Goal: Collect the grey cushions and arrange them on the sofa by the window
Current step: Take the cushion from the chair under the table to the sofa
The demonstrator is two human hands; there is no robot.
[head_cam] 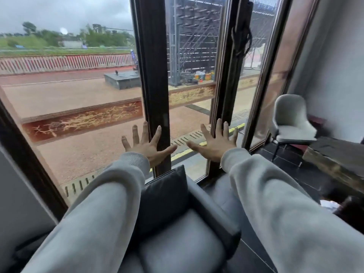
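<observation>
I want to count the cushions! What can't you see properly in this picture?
- Dark grey cushion, head view: its left part is hidden behind the left sleeve.
- Sofa: cut off by the bottom edge and covered by both sleeves, so more cushions may be hidden.
- Wooden table: cut off by the right edge.

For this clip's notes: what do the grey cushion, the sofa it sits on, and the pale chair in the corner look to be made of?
Grey cushion: dark woven fabric, matte, with a seamed edge. Sofa: smooth grey upholstery with a slight sheen, probably leather or faux leather; I cannot tell which. Pale chair: light grey padded shell, apparently leather-like or fabric, on thin dark legs that look like metal.
</observation>
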